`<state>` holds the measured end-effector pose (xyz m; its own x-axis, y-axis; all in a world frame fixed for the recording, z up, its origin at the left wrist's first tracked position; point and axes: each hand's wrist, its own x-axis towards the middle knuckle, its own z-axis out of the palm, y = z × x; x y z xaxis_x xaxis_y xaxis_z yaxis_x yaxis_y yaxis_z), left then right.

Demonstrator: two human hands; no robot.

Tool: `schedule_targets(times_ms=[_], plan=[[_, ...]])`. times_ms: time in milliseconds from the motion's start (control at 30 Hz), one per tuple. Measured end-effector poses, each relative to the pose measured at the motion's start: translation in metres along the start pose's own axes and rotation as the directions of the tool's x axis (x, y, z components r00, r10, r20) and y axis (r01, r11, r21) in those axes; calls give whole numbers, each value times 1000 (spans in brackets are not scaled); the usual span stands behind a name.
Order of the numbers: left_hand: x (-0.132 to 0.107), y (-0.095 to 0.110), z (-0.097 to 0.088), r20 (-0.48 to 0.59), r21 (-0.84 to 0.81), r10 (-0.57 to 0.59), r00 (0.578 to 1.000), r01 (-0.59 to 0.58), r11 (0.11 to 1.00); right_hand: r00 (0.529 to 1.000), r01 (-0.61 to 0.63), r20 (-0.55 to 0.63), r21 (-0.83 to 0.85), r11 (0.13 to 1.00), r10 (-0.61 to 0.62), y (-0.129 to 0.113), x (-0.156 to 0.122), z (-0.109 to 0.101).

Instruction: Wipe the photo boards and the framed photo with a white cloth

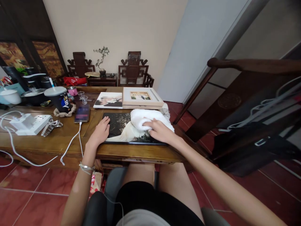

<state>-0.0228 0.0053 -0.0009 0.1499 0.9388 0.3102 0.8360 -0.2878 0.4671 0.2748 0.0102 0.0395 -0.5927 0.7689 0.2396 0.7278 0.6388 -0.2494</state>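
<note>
A dark glossy photo panel (118, 122) lies flat on the wooden table in front of me, showing a pale dress against dark foliage. My left hand (101, 130) rests along its left edge, fingers stretched out and touching the panel. Bunched on the panel's right part is a fluffy white towel (141, 117). My right hand (160, 129) presses down on the towel, fingers closed into its fold. The towel covers the panel's upper right area and hangs past its right side.
Behind the panel lie a white photo board (109, 100) and a light-framed picture (143, 95). To the left are a charging phone (82, 113), a hair clip (51, 127), a power strip (37, 125) with loose white cables, and a lidded cup (58, 99). A wooden chair (225, 100) stands right.
</note>
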Motion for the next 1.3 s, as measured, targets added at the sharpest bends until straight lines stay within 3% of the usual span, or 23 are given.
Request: schedule_targets(times_ms=[167, 367, 467, 600, 800, 967, 1067, 1167, 1300], plan=[[0, 12, -8, -63, -66, 17, 998, -21, 998, 997, -38, 63, -48, 998, 41, -19, 46, 7], [-3, 20, -16, -223, -215, -42, 974, -7, 977, 962, 220, 165, -6, 976, -216, -68, 67, 17], [-3, 19, -16, -256, -227, -48, 966, -11, 974, 921, 325, 213, 47, 945, -327, -80, 58, 18], [-3, 18, -16, -259, -178, 3, 966, -51, 983, 886, 401, 187, 148, 904, -424, -78, 30, 12], [-4, 21, -15, -209, -153, 34, 977, -67, 986, 890, 397, 149, 214, 893, -431, -64, -25, -7], [-3, 17, -12, -108, -42, 82, 991, -87, 995, 952, 276, 91, 155, 949, -292, -37, -64, -18], [-1, 12, -9, -57, -5, 111, 992, -112, 994, 977, 189, 72, 120, 975, -198, -16, -73, -22], [0, 8, -7, -53, -5, 119, 991, -120, 993, 994, 90, 61, 88, 992, -96, 2, -63, -22], [0, 8, -6, -60, -12, 122, 991, -123, 992, 994, -104, 34, 34, 994, 102, 12, -26, -17]])
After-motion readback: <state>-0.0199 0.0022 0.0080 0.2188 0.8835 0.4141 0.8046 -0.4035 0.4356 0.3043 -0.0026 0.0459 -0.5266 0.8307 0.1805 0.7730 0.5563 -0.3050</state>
